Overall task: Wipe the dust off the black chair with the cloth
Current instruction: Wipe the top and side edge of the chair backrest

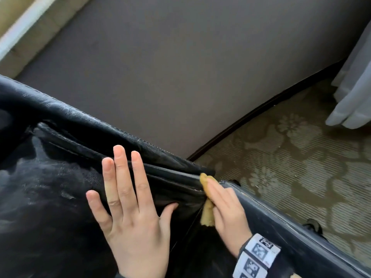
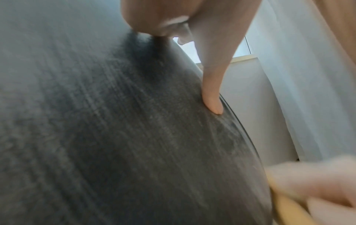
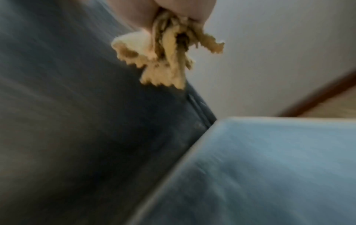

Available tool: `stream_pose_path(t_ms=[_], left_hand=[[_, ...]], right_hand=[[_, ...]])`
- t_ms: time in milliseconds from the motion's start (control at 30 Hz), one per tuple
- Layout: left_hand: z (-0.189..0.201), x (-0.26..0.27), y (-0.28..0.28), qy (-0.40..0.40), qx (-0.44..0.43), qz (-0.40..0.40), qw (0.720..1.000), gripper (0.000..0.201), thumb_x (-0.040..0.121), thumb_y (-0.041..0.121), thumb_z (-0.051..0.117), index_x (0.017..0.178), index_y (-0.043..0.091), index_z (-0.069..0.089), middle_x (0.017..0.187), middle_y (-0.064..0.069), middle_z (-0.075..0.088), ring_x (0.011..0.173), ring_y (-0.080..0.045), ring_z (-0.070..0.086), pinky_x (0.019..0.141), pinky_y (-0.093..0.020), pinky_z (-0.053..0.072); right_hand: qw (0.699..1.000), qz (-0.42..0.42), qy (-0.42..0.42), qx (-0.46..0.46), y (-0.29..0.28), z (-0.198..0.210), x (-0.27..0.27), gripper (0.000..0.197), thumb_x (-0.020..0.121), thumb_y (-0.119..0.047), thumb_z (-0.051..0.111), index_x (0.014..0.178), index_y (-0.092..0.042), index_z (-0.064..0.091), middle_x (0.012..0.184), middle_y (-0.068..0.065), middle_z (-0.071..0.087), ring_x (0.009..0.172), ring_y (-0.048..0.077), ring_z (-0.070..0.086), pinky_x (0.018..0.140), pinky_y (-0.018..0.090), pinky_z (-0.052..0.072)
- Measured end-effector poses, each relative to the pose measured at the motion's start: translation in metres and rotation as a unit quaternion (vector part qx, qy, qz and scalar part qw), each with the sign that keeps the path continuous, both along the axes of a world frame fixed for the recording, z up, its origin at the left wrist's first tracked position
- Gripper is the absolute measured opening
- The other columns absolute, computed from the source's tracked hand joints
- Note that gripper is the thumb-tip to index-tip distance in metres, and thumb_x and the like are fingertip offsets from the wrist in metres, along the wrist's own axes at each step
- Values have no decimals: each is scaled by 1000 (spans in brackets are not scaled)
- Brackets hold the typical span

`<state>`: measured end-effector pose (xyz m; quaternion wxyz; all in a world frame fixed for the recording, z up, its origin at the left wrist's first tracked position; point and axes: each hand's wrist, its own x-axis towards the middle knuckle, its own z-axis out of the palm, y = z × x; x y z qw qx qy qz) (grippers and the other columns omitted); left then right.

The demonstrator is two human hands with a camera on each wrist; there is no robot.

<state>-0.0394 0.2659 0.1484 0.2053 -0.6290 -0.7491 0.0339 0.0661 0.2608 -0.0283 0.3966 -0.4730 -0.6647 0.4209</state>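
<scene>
Two hands work lower centre: left hand [image 1: 128, 199] spread flat on black chair [image 1: 60, 177]; right hand [image 1: 226, 209] pinching soft, light yellow cloth [image 1: 206, 197] bunched.

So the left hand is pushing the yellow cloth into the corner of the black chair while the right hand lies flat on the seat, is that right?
Not quite: the hands are swapped. In the head view the right hand grips the yellow cloth at the corner of the black chair, and the left hand lies flat on the seat with fingers spread.
</scene>
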Motion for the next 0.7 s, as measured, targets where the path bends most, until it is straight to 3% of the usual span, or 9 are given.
stream_pose_path(t_ms=[67, 133, 167, 233, 367, 467, 567, 633, 700], left_hand=[[1, 1, 0, 3, -6, 1, 1000, 134, 47, 45, 86, 149, 12, 6, 157, 1, -11, 145, -14, -9, 116, -37, -14], [0, -1, 1, 3, -1, -6, 1000, 132, 48, 46, 85, 149, 10, 9, 157, 1, -11, 145, -14, -9, 116, -37, -14], [1, -1, 1, 3, 0, -4, 1000, 131, 48, 46, 85, 149, 10, 9, 157, 1, -12, 145, -14, -10, 115, -37, -14], [-1, -1, 1, 5, -10, -1, 1000, 131, 50, 45, 85, 149, 11, 7, 156, 2, -13, 145, -14, -11, 115, -37, -15], [1, -1, 1, 5, -8, 5, 1000, 126, 52, 45, 83, 149, 10, 11, 156, 2, -14, 145, -14, -11, 115, -36, -16], [0, -2, 2, -4, -11, 15, 1000, 127, 50, 43, 85, 149, 12, 12, 157, 2, -13, 145, -15, -10, 115, -37, -15], [-3, 2, 4, -19, -5, 28, 999, 132, 44, 37, 89, 149, 13, 12, 156, 2, -13, 145, -14, -11, 115, -37, -15], [-4, 4, 6, -24, -4, 28, 999, 133, 42, 35, 89, 149, 13, 12, 156, 2, -14, 145, -15, -11, 115, -37, -16], [-3, 4, 6, -19, -14, 25, 999, 131, 45, 39, 88, 149, 14, 12, 156, 2, -13, 145, -15, -11, 114, -37, -15]], right_hand=[[990, 47, -60, -122, -6, -37, 14, 62, 56, 7, 71, 115, -10, 62, 124, -1, 59, 94, 21, 60, 82, 31, 56], [981, -32, -87, -171, -2, -48, 24, 46, 68, 4, 58, 112, -7, 67, 118, 6, 65, 100, 25, 61, 83, 31, 54], [975, -104, -71, -185, 7, -46, 28, 43, 79, 5, 47, 118, -5, 63, 120, 6, 62, 108, 22, 57, 94, 21, 43], [952, -190, -15, -239, 22, -35, 23, 44, 92, 5, 39, 129, -11, 55, 121, -4, 55, 114, 10, 47, 93, 6, 27], [927, -113, 140, -330, 45, 5, -16, 42, 90, 7, 42, 122, -13, 62, 117, -10, 61, 118, 10, 54, 99, 13, 37], [913, -117, 159, -358, 38, 17, -20, 49, 88, 9, 40, 116, -22, 66, 104, -17, 67, 110, 12, 62, 93, 14, 47], [904, -104, 192, -367, 20, 45, -3, 51, 88, 9, 42, 113, -28, 67, 109, -21, 65, 110, 0, 58, 95, 13, 44], [885, -94, 258, -375, 15, 64, 7, 50, 85, 13, 44, 104, -24, 73, 104, -21, 70, 101, -10, 60, 87, 4, 45], [870, -157, 294, -364, 29, 57, 15, 47, 81, 16, 43, 97, -14, 75, 90, -14, 74, 88, -7, 66, 72, 2, 47]])
